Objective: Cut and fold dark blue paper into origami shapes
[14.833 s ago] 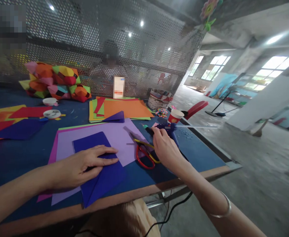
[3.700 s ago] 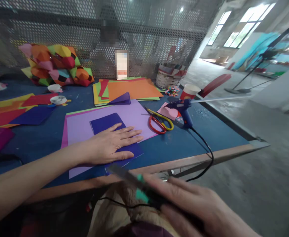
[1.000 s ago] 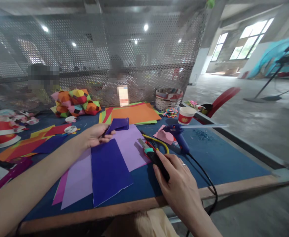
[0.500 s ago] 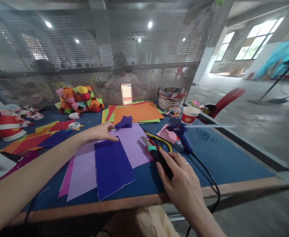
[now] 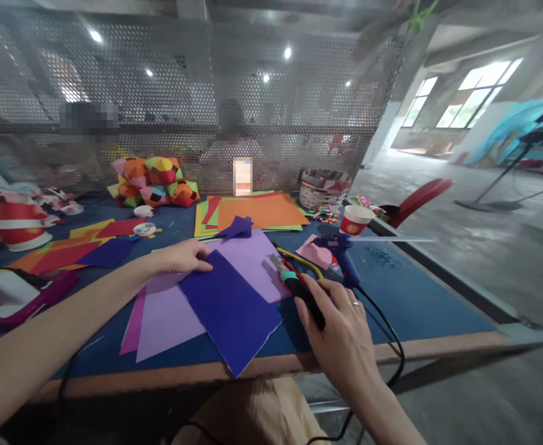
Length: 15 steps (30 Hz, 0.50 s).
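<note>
A matte dark blue paper sheet (image 5: 232, 309), rectangular and turned cornerwise, is lying flat on a lilac sheet (image 5: 253, 262) near the front edge of the blue-topped table (image 5: 420, 296). The left grip (image 5: 183, 258) is lying open and flat, fingertips pressing the sheet's far corner. The right grip (image 5: 341, 337) is wrapping closed around a black-handled cutter (image 5: 299, 289) with a teal band, just beside the sheet's right edge.

One head-worn view only, looking forward and slightly down from the near edge of the blue-topped wooden-rimmed table (image 5: 406, 303), close above the person's own left hand (image 5: 183, 256) and right hand (image 5: 346, 334), facing the far grey perforated metal screen (image 5: 183, 111), bare concrete floor (image 5: 485, 259) off right.
</note>
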Each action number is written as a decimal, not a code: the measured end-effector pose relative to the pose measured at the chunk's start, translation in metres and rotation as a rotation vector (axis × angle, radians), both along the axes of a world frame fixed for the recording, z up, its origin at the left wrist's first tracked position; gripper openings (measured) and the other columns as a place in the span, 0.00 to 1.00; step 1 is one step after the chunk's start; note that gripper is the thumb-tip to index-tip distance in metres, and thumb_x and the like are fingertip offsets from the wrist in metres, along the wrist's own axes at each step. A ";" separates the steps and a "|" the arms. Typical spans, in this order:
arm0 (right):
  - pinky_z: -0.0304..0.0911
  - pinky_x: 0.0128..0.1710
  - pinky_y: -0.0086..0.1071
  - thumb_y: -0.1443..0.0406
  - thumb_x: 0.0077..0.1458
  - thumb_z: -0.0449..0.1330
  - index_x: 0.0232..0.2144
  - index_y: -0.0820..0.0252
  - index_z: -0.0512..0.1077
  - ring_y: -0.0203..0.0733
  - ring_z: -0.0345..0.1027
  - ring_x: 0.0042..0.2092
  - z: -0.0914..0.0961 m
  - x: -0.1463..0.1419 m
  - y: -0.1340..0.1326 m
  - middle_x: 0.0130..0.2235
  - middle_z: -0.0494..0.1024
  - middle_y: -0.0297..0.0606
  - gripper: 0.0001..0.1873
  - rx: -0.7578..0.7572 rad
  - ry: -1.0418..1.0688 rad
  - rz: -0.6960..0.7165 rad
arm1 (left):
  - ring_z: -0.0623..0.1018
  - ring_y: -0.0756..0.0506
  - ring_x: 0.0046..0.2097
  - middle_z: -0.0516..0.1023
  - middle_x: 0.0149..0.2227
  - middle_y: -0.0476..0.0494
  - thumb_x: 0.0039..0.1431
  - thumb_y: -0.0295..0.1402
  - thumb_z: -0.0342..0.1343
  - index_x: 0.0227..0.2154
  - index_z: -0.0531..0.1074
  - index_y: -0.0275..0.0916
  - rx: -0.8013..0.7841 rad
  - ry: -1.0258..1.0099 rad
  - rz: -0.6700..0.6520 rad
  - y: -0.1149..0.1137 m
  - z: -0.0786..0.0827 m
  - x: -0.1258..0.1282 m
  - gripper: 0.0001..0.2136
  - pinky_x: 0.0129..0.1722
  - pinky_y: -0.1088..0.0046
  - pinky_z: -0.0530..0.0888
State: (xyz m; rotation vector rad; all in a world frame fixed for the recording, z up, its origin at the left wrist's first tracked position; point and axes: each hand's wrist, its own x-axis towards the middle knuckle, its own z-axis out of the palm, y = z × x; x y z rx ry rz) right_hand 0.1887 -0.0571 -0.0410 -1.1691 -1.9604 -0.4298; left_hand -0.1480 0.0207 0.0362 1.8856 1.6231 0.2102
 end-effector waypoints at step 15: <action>0.67 0.57 0.45 0.72 0.67 0.59 0.62 0.56 0.74 0.51 0.69 0.56 0.033 -0.054 -0.014 0.56 0.75 0.49 0.23 0.077 0.012 0.238 | 0.84 0.42 0.44 0.87 0.41 0.45 0.61 0.39 0.56 0.38 0.82 0.42 -0.035 -0.218 -0.404 -0.033 0.042 0.030 0.11 0.46 0.71 0.77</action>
